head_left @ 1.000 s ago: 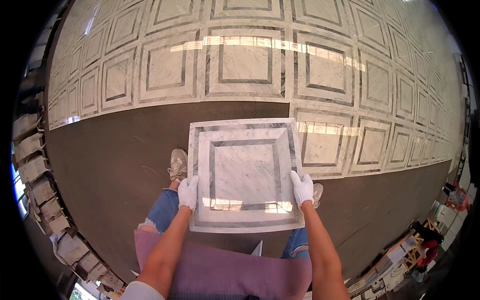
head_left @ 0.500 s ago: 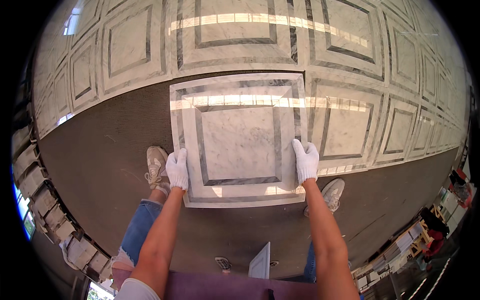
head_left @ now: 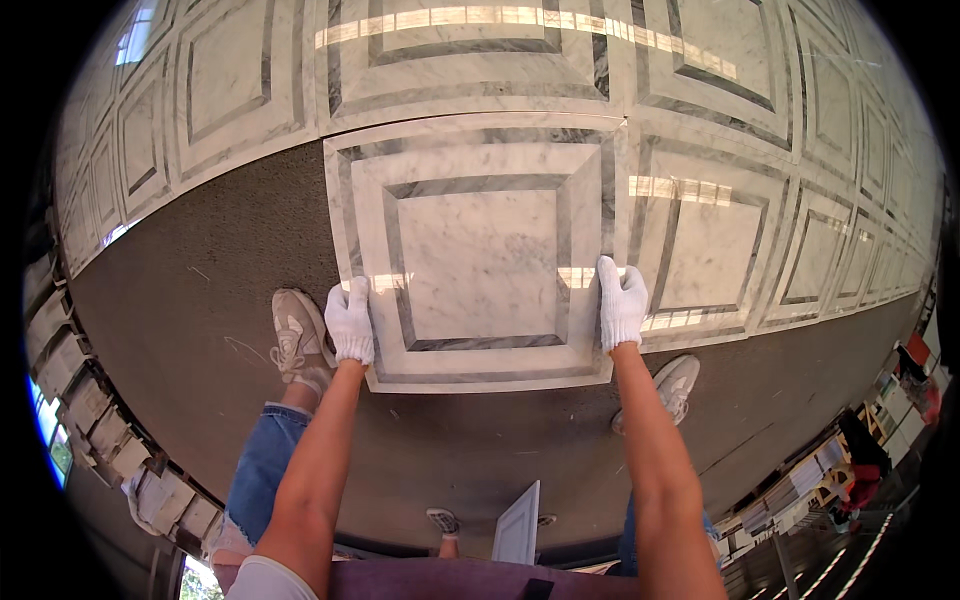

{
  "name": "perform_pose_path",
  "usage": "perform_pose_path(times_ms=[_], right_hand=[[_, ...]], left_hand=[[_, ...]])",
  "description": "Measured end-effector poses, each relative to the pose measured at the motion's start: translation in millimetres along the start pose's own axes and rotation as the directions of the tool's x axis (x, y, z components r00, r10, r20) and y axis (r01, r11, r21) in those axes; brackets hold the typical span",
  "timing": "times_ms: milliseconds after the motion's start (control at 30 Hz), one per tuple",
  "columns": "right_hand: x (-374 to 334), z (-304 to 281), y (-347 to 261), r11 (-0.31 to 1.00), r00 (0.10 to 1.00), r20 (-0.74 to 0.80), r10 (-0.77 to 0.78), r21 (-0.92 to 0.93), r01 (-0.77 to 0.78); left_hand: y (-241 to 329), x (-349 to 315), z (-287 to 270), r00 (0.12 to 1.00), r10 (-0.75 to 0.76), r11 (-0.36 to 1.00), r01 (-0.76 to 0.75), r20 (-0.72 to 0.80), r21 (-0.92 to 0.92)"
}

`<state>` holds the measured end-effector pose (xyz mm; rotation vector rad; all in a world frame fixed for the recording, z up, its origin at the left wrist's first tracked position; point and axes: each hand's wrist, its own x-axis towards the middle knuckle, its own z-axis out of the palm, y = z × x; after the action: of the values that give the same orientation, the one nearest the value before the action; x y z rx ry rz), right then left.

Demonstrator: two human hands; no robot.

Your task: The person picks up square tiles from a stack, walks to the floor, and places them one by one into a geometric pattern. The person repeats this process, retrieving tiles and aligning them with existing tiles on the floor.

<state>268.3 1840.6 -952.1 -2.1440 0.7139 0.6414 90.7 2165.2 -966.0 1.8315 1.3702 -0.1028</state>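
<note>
At six o'clock on my feed sits a purple cloth [head_left: 430,582]; beyond it, the white-gloved left hand [head_left: 350,322] clasps the marble tile [head_left: 478,262] at its eight o'clock edge, the right hand [head_left: 624,306] at four, thumbs uppermost. That tile lies mid-view, near laid tiles [head_left: 702,250] at three and twelve.
</note>
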Motion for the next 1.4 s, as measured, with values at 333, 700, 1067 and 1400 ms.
perform_pose_path(times_ms=[333,700,1067,1400], right_hand=[[32.2,-22.9,-71.2,0.466,0.906,0.378,-0.188,-0.778,0.421],[65.2,-17.6,-96.9,0.501,0.878,0.475,-0.066,-0.745,0.441],[46.6,-19.3,-60.4,0.849,0.980,0.179,-0.088,-0.500,0.168],[37.1,-12.8,-48.6,0.832,0.986,0.167,0.030,-0.550,0.068]], left_hand=[[-20.7,18.2,11.5,0.998,-0.063,0.991,0.065,0.020,-0.113],[13.3,17.8,4.4,0.995,-0.057,0.946,0.029,0.077,0.323],[41.2,44.6,-23.1,0.938,-0.044,0.626,-0.242,0.343,0.741],[26.3,27.3,-1.8,0.981,-0.187,0.901,0.146,0.061,0.409]])
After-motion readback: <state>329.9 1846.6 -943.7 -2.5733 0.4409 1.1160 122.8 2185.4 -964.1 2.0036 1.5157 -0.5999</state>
